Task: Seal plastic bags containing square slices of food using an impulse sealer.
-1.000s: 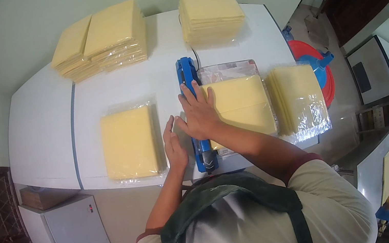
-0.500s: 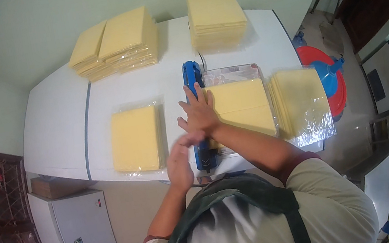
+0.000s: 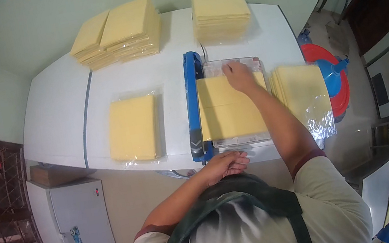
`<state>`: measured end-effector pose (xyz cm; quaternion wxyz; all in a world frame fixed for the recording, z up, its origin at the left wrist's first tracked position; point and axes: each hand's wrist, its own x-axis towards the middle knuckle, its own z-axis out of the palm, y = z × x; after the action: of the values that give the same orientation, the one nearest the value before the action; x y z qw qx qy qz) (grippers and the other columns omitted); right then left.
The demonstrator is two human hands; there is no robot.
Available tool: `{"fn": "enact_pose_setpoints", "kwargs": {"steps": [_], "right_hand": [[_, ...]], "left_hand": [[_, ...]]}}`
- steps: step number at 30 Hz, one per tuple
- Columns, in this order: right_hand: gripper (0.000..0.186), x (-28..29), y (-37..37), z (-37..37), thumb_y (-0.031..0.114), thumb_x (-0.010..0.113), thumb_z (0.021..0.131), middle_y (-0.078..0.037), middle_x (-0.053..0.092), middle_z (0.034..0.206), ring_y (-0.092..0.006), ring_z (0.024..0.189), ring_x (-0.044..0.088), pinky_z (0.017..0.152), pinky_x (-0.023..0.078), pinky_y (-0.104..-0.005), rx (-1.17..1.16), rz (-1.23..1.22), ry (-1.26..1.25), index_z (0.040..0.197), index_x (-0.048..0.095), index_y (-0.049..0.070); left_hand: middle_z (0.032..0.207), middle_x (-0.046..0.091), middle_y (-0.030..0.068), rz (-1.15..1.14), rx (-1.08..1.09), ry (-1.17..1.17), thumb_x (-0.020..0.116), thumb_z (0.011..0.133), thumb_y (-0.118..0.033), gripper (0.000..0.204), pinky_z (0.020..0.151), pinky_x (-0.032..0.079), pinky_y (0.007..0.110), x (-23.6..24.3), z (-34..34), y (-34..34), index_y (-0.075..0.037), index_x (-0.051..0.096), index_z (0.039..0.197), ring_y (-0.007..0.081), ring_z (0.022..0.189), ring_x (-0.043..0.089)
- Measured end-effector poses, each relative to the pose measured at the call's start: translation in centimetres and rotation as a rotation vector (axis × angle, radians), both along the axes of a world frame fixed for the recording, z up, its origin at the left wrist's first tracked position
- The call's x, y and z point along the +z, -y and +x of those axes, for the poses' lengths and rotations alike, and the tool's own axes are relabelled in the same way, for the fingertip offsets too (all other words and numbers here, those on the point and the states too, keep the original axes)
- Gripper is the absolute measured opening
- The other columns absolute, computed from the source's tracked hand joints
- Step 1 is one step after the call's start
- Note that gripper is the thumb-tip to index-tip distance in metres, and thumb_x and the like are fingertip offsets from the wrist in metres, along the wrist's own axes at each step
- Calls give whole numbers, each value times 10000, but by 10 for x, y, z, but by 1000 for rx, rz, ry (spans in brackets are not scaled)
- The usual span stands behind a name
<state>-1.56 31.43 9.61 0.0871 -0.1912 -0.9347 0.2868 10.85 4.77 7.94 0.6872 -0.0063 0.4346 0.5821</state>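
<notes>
On the table in front of me lies a yellow packet (image 3: 233, 114) of folded sheets, resting on a patterned flat block (image 3: 242, 139). A long blue bag sealer (image 3: 192, 96) runs along the packet's left edge, its upper arm tilted up. My right hand (image 3: 242, 77) is at the packet's far edge, fingers curled closed; what they pinch is hidden. Close to my body, just past the sealer's near end, my left hand (image 3: 224, 166) has its fingers curled in, with nothing visible in them.
To the left lies a clear-bagged yellow packet (image 3: 133, 129). More bagged yellow sheets (image 3: 301, 94) lie on the right. Stacks (image 3: 128, 26) stand at the back left, another (image 3: 220, 7) at the back right. A white freezer (image 3: 81, 219) stands beside the table, lower left.
Both hands have left the sealer. The right hand has moved to the packet's far edge, the left back toward my body. The sealer's arm has risen.
</notes>
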Motion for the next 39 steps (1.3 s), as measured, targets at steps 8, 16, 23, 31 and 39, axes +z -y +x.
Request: {"fn": "enact_pose_setpoints", "kwargs": {"steps": [8, 16, 23, 31, 39], "right_hand": [[479, 32, 31, 137, 428, 449, 987, -255, 681, 1033, -421, 1009, 649, 897, 482, -530, -75, 26, 365, 1028, 673, 6], [357, 53, 170, 204, 200, 548, 955, -103, 676, 1063, -173, 957, 635, 856, 503, -357, -44, -937, 216, 1229, 588, -27], [493, -16, 309, 77, 172, 631, 949, -130, 639, 1202, -191, 1064, 622, 920, 498, -369, -6, -1245, -289, 1369, 465, -27], [670, -34, 346, -10, 306, 630, 934, -358, 415, 1403, -440, 1271, 482, 1059, 395, -460, -97, -179, -55, 1431, 352, -46], [819, -51, 325, 11, 368, 483, 1016, -428, 295, 1469, -499, 1382, 353, 1161, 291, -445, -4, -706, -20, 1492, 82, -164]], "left_hand": [[1360, 578, 134, 171, 218, 319, 512, 1039, -255, 427, 1052, 463, 402, -22, 3, 20, -8, 479, 1385, 232, 1227, 585], [1225, 647, 89, 264, 220, -263, 616, 974, -103, 393, 944, 511, 358, 5, -43, 162, -9, 522, 1344, 188, 1108, 622], [1190, 646, 110, -207, 335, -911, 584, 973, -86, 440, 887, 523, 323, 47, -182, 271, -9, 460, 1388, 189, 1055, 631], [1148, 629, 260, -642, 185, -1672, 486, 960, -94, 361, 922, 478, 428, -1, -240, 297, 16, 528, 1301, 398, 1060, 607], [1184, 599, 321, -501, 247, -1437, 330, 1062, -280, 434, 925, 461, 490, -27, -239, 286, 18, 450, 1354, 472, 1112, 583]]}}
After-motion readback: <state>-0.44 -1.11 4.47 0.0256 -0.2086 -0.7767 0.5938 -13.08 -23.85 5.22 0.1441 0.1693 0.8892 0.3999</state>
